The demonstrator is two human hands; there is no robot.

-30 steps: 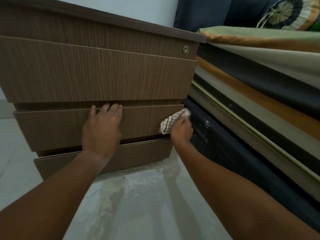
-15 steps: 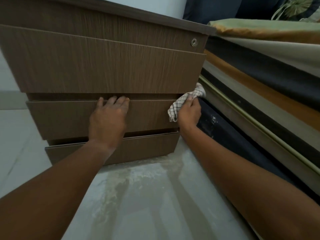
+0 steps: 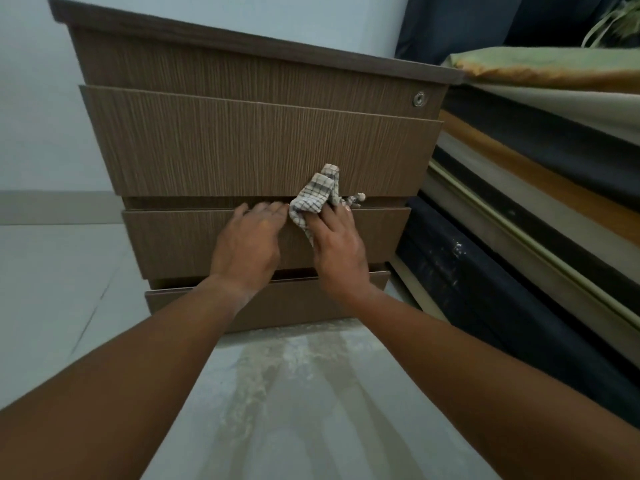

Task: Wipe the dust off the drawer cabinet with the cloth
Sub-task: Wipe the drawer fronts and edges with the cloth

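Note:
A brown wood-grain drawer cabinet [image 3: 256, 147] with three drawer fronts stands on the floor ahead. My left hand [image 3: 247, 247] lies flat on the middle drawer front, fingertips at its top edge. Just to its right, my right hand [image 3: 337, 251] holds a white checked cloth [image 3: 317, 197] against the top edge of the middle drawer, near the gap under the top drawer. The cloth bunches upward over the lower edge of the top drawer front.
A stack of folded mattresses and bedding [image 3: 540, 188] presses against the cabinet's right side. A round lock [image 3: 419, 98] sits at the cabinet's upper right. Pale tiled floor [image 3: 311, 403] with a dusty smear lies in front, a light wall [image 3: 34, 116] at left.
My right hand has slid the cloth left along the middle drawer's top edge, from the right corner to near the centre beside my left hand. The view has pulled back.

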